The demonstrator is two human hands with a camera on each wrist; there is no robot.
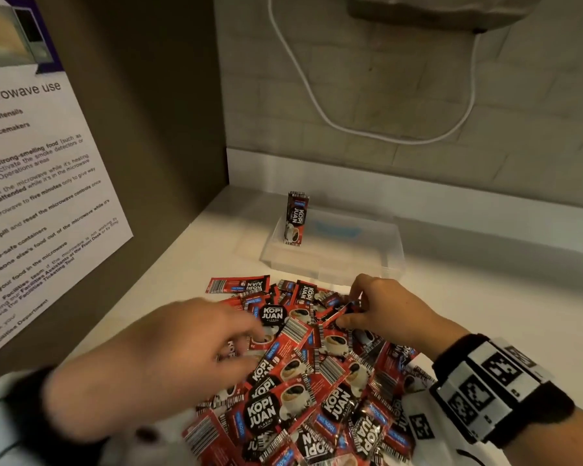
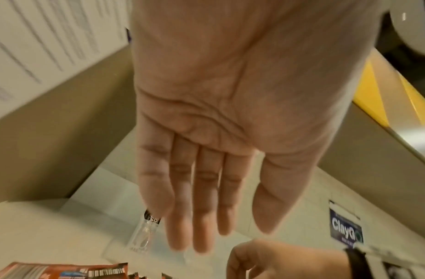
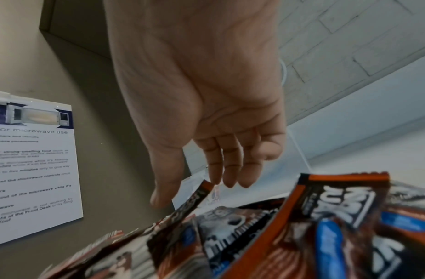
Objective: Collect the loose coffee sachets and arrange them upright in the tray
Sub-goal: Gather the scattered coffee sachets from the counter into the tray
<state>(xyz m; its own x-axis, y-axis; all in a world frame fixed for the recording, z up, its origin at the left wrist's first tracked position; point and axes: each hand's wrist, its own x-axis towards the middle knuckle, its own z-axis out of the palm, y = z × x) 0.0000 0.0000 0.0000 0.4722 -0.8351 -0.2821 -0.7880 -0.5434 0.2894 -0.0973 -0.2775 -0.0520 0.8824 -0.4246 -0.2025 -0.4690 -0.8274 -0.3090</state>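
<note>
A heap of red and black coffee sachets (image 1: 300,375) covers the white counter in front of me. Behind it stands a clear plastic tray (image 1: 367,260) with one sachet (image 1: 296,218) upright at its left end. My right hand (image 1: 349,306) is at the heap's far edge and pinches a sachet (image 1: 337,312) tipped up on its edge; the right wrist view shows that sachet (image 3: 194,198) between thumb and fingers. My left hand (image 1: 246,341), blurred, hovers over the heap's left side, fingers straight and holding nothing. In the left wrist view its palm (image 2: 206,113) faces the tray (image 2: 139,239).
A printed microwave notice (image 1: 31,196) hangs on the brown side panel at the left. A white cable (image 1: 350,122) loops down the tiled back wall under a mounted appliance (image 1: 435,8). Bare counter lies right of the tray. A blue sticker (image 2: 345,232) sits on the wall.
</note>
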